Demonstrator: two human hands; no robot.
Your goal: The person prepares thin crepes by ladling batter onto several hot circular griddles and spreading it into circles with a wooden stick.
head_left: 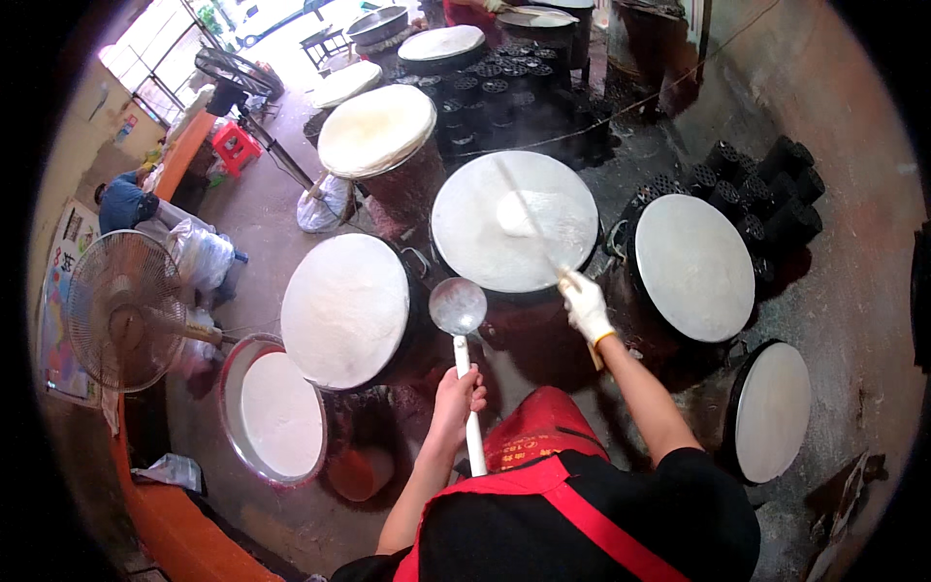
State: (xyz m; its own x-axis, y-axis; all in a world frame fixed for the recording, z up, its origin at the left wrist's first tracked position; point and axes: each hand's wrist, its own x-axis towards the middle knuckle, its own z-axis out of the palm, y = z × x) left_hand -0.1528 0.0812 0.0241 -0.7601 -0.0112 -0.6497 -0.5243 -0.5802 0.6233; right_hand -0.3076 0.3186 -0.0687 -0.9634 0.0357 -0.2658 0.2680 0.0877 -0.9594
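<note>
Both my hands show in the head view. My left hand [456, 396], bare, is wrapped around the white handle of a ladle [463, 351], whose round grey bowl points away from me, just short of the middle griddle [465, 209]. My right hand [586, 303], in a white glove with a yellow-edged cuff, has its fingers closed around a thin stick [536, 233] that slants across that griddle. A whiter patch of batter [561, 213] lies right of the griddle's centre; the stick is blurred, so I can't say whether it touches the batter or passes just above.

Beside it stand a pale-topped left griddle [347, 310] and a right griddle [694, 269]. A wide basin [226, 400] holding white liquid [283, 417] sits at lower left, near a standing fan [126, 310]. Black cylinders [766, 189] are clustered beyond the right griddle.
</note>
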